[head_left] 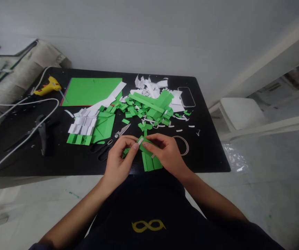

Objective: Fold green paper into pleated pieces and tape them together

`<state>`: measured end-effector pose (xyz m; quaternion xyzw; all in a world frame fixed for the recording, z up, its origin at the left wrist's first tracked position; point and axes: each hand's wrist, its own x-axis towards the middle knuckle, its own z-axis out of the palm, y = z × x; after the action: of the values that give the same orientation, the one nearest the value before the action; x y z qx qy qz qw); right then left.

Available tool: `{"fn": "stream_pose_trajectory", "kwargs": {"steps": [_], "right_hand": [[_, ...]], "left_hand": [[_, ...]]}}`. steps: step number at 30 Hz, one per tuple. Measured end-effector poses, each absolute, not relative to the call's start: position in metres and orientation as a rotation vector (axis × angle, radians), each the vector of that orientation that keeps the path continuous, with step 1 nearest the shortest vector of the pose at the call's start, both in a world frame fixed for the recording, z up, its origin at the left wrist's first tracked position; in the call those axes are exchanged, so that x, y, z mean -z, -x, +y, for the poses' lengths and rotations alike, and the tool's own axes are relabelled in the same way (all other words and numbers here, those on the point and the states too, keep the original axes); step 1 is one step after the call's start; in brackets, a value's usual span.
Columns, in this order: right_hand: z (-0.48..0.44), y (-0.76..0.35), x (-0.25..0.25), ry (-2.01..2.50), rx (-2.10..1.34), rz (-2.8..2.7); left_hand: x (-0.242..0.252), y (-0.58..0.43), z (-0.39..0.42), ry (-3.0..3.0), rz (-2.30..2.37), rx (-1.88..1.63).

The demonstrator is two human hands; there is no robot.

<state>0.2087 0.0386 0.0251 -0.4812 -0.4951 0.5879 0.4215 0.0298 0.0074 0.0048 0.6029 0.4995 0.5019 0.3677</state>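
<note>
Left hand (118, 160): pinches the white end of the green paper strip (144, 146), steadying it.
Right hand (166, 152): pinches the same strip for folding.
Scissors (110, 141): rest just beside, within reach.

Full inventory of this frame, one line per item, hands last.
table: 1, black, centre
green sheet: 1, green, far left of table
glue gun: 1, yellow, far-left corner
cables: several, white, left edge
scissors: 1, black handles, beside left hand
folded pieces: a batch, white and green, left of scissors
paper scraps: many, green and white, centre back
phone: 1, dark, far right
tape roll: 1, clear, right of hands
chair: 1, white, right of table
green strip: 1 piece, held by both hands
left hand: 1, pinching strip
right hand: 1, pinching strip
</note>
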Motion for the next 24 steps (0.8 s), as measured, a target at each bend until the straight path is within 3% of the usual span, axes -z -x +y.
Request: {"fn": "stream_pose_trajectory", "kwargs": {"steps": [24], "right_hand": [[0.0388,-0.2065,-0.0236,1.191,-1.396,-1.298]], "left_hand": [[-0.0079,-0.0287,0.007,-1.721,1.349,-1.23]]}}
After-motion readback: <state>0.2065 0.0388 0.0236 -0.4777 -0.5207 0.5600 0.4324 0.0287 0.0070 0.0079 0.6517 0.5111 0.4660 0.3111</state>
